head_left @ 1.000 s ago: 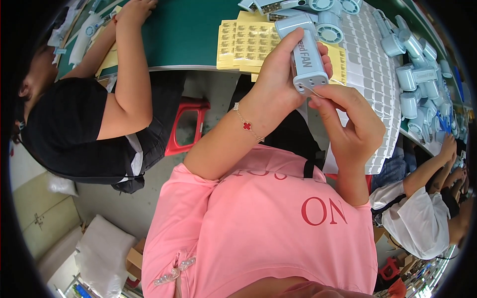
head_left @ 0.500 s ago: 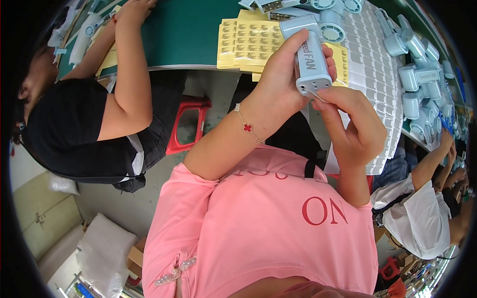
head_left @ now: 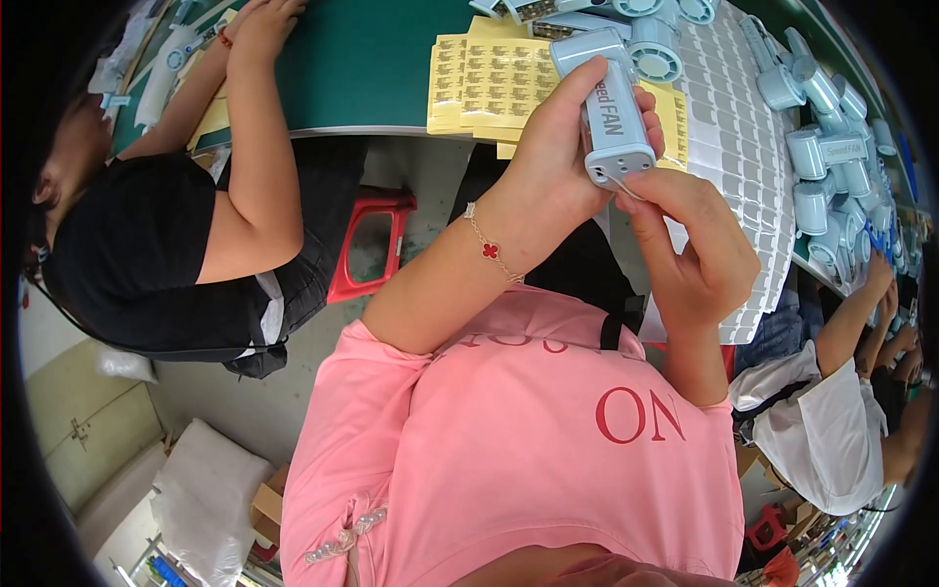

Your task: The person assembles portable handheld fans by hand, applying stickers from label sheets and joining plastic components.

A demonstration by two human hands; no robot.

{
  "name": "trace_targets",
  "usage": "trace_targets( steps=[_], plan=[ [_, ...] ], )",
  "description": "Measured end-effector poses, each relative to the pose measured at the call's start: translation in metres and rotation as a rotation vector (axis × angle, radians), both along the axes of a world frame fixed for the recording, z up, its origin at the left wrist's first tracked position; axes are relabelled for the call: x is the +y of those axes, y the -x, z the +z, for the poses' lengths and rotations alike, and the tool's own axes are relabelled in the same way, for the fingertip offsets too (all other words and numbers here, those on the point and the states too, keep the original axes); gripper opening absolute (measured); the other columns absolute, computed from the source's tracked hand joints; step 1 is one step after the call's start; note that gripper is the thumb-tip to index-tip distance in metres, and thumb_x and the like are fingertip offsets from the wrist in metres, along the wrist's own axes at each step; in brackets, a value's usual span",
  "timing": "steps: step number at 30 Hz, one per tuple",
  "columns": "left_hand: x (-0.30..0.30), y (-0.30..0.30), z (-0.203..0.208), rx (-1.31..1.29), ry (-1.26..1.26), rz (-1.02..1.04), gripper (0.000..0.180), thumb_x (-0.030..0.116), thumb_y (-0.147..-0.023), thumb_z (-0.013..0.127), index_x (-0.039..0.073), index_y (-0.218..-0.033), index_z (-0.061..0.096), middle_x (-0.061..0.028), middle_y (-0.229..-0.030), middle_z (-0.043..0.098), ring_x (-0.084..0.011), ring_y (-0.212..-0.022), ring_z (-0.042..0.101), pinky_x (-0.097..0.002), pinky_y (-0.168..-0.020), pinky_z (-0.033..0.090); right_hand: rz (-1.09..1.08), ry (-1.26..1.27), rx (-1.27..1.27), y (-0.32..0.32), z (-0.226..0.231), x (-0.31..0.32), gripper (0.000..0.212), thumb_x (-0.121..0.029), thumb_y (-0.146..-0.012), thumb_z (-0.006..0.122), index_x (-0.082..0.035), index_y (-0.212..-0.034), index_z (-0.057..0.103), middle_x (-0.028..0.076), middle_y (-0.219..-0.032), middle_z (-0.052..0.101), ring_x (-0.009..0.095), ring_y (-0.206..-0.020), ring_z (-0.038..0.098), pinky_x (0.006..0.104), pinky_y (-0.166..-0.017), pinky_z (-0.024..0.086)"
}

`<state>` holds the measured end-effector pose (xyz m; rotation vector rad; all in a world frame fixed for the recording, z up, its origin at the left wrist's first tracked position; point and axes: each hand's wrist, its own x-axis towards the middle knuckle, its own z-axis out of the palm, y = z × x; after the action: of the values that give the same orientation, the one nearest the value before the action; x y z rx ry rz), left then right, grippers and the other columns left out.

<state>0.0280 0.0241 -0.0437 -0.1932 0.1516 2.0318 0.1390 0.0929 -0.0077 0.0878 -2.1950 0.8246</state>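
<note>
A light blue handheld fan [head_left: 616,112] lies in my left hand [head_left: 559,161], with the thumb along its top and the fingers wrapped round the far side. Dark lettering runs along its body, and its end face with small holes is turned toward me. At that end, my right hand [head_left: 706,245] pinches a thin pale cord [head_left: 626,188] between thumb and forefinger. The cord reaches the end face near the holes; whether it passes through one cannot be made out. The fan is held above the table edge.
Yellow label sheets [head_left: 489,83] lie behind my left hand. A large sheet of grey stickers [head_left: 738,127] hangs over the table's near edge. More blue fans [head_left: 831,157] are heaped at the right. Co-workers sit on both sides; a red stool [head_left: 377,240] stands at the left.
My hands keep their grip, and the fan's near end has tipped up very slightly. At the left, the co-worker's arms have shifted a little.
</note>
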Motion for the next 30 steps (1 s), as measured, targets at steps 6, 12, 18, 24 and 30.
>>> trace_targets(
  steps=[6,12,18,24,30],
  plan=[
    [-0.0006,-0.0003,0.0005,-0.004,0.002,0.006,0.039,0.023,-0.090,0.052,-0.004,-0.114,0.039,-0.0123,-0.092,0.052,-0.0198,-0.079,0.052,-0.0293,-0.069,0.049,-0.002,-0.041,0.010,0.0006,0.0002,-0.0002,0.017,0.006,-0.067,0.068,-0.001,-0.082,0.064,0.009,-0.074,0.063,0.019,-0.067,0.062,0.0248,-0.059,0.049],
    [0.0003,-0.0013,-0.0006,-0.017,0.012,0.015,0.038,0.023,-0.090,0.053,-0.003,-0.113,0.040,-0.0123,-0.092,0.052,-0.0197,-0.079,0.052,-0.0295,-0.069,0.049,-0.009,-0.047,0.019,0.0002,-0.0008,-0.0013,0.017,0.007,-0.067,0.068,0.000,-0.082,0.064,0.009,-0.074,0.063,0.019,-0.067,0.062,0.0252,-0.060,0.049],
    [-0.0004,-0.0021,0.0001,-0.005,0.021,0.025,0.037,0.023,-0.090,0.053,-0.003,-0.113,0.040,-0.0122,-0.092,0.053,-0.0196,-0.079,0.052,-0.0299,-0.070,0.050,-0.016,-0.037,0.014,-0.0002,-0.0015,-0.0022,0.017,0.007,-0.067,0.069,0.000,-0.082,0.064,0.009,-0.074,0.063,0.019,-0.067,0.062,0.0252,-0.060,0.049],
    [0.0001,-0.0020,-0.0002,-0.015,0.032,0.032,0.035,0.023,-0.090,0.052,-0.002,-0.111,0.041,-0.0121,-0.091,0.053,-0.0197,-0.079,0.052,-0.0302,-0.069,0.050,-0.022,-0.061,0.032,0.0005,-0.0023,-0.0034,0.018,0.007,-0.067,0.069,0.001,-0.083,0.064,0.009,-0.075,0.062,0.020,-0.067,0.062,0.0257,-0.060,0.049],
    [-0.0004,-0.0021,-0.0007,-0.023,0.034,0.039,0.033,0.023,-0.090,0.052,-0.002,-0.109,0.043,-0.0121,-0.091,0.053,-0.0199,-0.078,0.053,-0.0309,-0.069,0.050,-0.031,-0.058,0.055,0.0017,-0.0049,-0.0041,0.019,0.008,-0.066,0.069,0.001,-0.083,0.064,0.010,-0.075,0.062,0.020,-0.067,0.062,0.0258,-0.060,0.050]
  ],
)
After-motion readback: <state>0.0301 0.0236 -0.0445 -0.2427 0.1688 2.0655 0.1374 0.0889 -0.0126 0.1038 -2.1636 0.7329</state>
